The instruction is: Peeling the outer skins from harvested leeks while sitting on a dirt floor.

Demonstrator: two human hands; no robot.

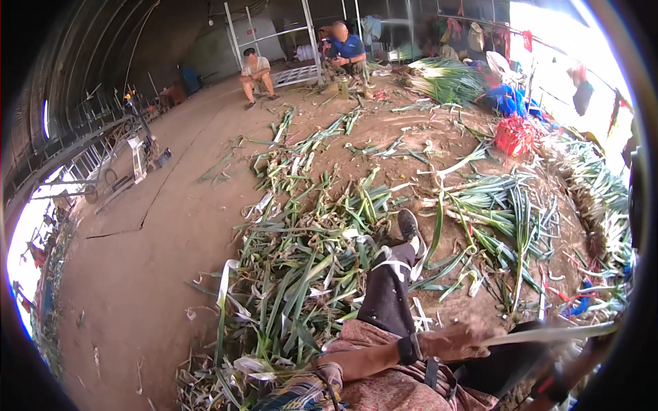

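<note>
A long pale green onion stalk point(552, 335) stretches across my lap at the lower right. My left hand point(460, 340), a little blurred, is closed at the stalk's left end, with a dark band on the wrist. At the stalk's other end, my right hand point(603, 346) grips it in the dark rim of the picture, its fingers mostly hidden. Beyond my lap, a loose bunch of green onions point(490, 212) lies on the dirt floor. A heap of stripped leaves point(295, 294) spreads along the left side of my outstretched leg point(387, 298).
A row of green onions point(596, 198) lines the right side, near a red net bundle point(515, 135) and blue sheeting point(507, 101). More onions point(445, 79) lie at the back. Two people point(257, 75) point(347, 51) sit there. A metal cart point(137, 161) stands left.
</note>
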